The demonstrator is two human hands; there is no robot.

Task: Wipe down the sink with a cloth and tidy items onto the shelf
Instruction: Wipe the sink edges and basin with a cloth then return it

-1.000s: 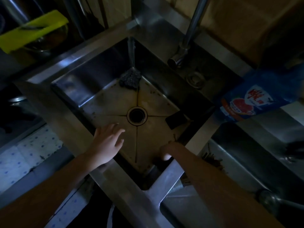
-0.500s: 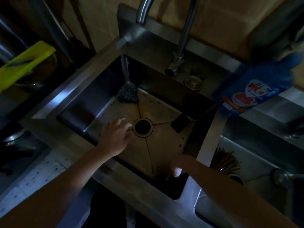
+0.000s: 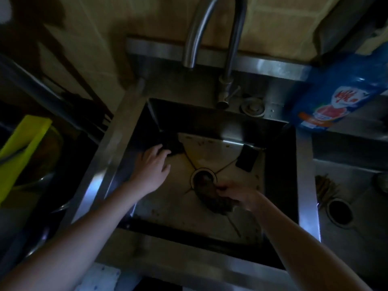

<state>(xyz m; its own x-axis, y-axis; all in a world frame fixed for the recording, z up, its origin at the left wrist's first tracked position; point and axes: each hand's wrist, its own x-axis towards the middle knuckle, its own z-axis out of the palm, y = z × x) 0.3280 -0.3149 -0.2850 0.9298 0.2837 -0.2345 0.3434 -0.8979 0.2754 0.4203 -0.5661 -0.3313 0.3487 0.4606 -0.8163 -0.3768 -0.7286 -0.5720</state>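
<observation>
The steel sink (image 3: 109,148) is dim, and its stained floor slopes to a round drain (image 3: 210,171). My right hand (image 3: 241,196) is closed on a dark, crumpled cloth (image 3: 210,196) that lies partly over the drain. My left hand (image 3: 152,166) is inside the basin with its fingers spread. Its fingertips are at the edge of a dark scouring pad (image 3: 174,147) in the far left corner. A black rectangular object (image 3: 246,157) lies against the far right wall of the basin.
A curved faucet (image 3: 231,49) arches over the back rim. A blue detergent bag (image 3: 340,95) rests on the ledge at the right. A second basin with its drain (image 3: 339,213) and a bundle of sticks (image 3: 327,185) is at the right. A yellow-green board (image 3: 23,148) is at the left.
The view has swung to face the sink squarely. My left hand moved from beside the drain to the scouring pad. My right hand came from the near right corner to the drain with the cloth.
</observation>
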